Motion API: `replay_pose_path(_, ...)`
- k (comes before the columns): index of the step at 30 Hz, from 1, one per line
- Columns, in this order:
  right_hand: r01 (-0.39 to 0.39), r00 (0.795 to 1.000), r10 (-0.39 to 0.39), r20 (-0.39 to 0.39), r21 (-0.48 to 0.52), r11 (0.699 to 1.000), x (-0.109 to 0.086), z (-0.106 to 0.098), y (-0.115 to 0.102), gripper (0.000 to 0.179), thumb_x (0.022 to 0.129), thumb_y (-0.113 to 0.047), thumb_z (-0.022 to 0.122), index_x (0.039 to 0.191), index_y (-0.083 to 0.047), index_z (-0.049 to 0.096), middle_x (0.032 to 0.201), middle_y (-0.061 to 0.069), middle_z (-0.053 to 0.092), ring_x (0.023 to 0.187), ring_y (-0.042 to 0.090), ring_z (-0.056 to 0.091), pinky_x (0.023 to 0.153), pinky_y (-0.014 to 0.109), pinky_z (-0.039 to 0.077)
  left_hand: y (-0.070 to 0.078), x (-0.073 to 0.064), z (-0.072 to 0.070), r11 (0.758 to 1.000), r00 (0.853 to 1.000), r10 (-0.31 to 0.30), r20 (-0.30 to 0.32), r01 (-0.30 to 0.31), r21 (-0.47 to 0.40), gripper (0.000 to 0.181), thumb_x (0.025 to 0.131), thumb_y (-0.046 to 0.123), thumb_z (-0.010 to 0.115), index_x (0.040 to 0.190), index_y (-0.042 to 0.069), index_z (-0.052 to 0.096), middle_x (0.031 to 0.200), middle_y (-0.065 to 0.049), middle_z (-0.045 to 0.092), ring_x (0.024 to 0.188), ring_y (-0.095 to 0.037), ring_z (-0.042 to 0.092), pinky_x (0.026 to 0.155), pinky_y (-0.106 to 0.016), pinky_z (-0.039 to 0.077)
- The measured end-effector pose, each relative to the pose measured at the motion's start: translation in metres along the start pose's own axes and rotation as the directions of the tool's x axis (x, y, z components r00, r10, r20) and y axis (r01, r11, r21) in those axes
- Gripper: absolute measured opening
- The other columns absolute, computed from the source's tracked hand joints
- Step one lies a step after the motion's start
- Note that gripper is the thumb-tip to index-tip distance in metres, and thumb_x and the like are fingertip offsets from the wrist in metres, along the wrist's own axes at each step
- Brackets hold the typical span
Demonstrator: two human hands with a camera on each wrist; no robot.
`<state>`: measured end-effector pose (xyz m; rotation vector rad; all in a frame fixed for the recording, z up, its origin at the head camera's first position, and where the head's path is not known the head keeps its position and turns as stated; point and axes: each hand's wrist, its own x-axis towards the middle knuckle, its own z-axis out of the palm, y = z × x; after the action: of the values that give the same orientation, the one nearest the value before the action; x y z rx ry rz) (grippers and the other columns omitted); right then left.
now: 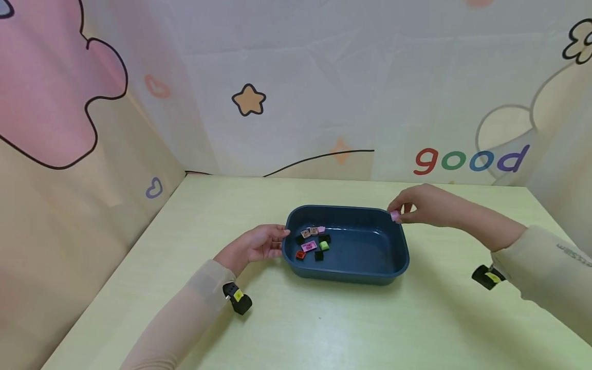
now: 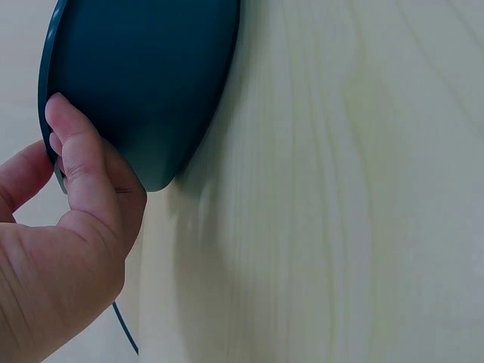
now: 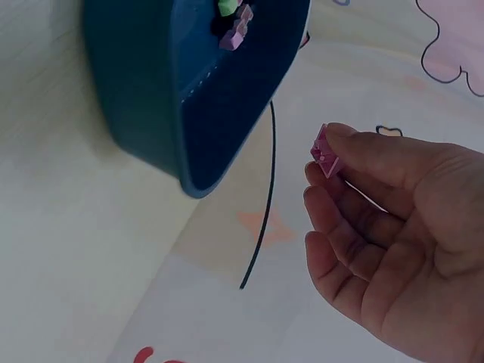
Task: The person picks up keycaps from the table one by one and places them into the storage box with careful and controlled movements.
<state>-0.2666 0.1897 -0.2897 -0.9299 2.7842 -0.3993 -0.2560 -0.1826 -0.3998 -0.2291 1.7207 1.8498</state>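
Observation:
A dark blue plastic basin [image 1: 347, 277] stands on the table. At its left end my left hand [image 1: 263, 242] grips the rim, with fingers on both sides of the wall in the left wrist view. Near the far right corner of the basin, my right hand [image 1: 423, 205] pinches a small pink toy brick [image 3: 325, 155] between thumb and fingertip. Several small bricks lie in the basin's left part, among them a pink printed brick [image 1: 309, 246], a light green brick [image 1: 324, 245], a red brick [image 1: 300, 255] and a black brick [image 1: 319, 255].
The pale wooden table [image 1: 296, 329] extends around the basin. A printed cloth backdrop [image 1: 314, 103] rises behind and beside it. A small black wrist camera [image 1: 238, 299] is worn at the left sleeve, another wrist camera [image 1: 486, 277] at the right.

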Motion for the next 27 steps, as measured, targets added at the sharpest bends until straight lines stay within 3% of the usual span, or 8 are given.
replay_pose_path(11, 0.109, 0.993, -0.109, 0.044, -0.014, 0.994, 0.033, -0.009, -0.032, 0.022, 0.093, -0.014, 0.074, 0.113, -0.004, 0.076, 0.095, 0.001, 0.076, 0.090, 0.015, 0.063, 0.078, 0.033, 0.056, 0.001, 0.000, -0.002, 1.000, 1.000, 0.004, 0.001, -0.004, -0.002, 0.019, 0.108, 0.016, 0.048, 0.123, 0.005, 0.053, 0.080, 0.003, 0.066, 0.069, -0.008, 0.061, 0.060, -0.015, 0.058)
replay_pose_path(18, 0.149, 0.986, -0.147, 0.075, -0.022, 0.989, 0.054, -0.005, -0.047, 0.022, 0.095, -0.013, 0.072, 0.114, -0.003, 0.076, 0.099, 0.004, 0.077, 0.091, 0.017, 0.064, 0.084, 0.039, 0.059, 0.001, 0.001, -0.002, 1.000, 1.000, 0.004, -0.018, -0.004, 0.000, 0.020, 0.107, 0.015, 0.049, 0.124, 0.004, 0.053, 0.079, 0.003, 0.066, 0.069, -0.008, 0.061, 0.060, -0.015, 0.058)
replay_pose_path(27, 0.192, 0.975, -0.193, 0.109, 0.014, 0.981, 0.083, 0.014, -0.057, 0.020, 0.095, -0.011, 0.071, 0.113, -0.002, 0.076, 0.101, 0.007, 0.076, 0.088, 0.016, 0.062, 0.076, 0.028, 0.055, 0.001, 0.001, 0.000, 1.000, 0.999, -0.005, -0.042, 0.006, 0.004, 0.024, 0.107, 0.015, 0.050, 0.127, 0.004, 0.053, 0.080, 0.001, 0.064, 0.068, -0.009, 0.060, 0.060, -0.016, 0.058)
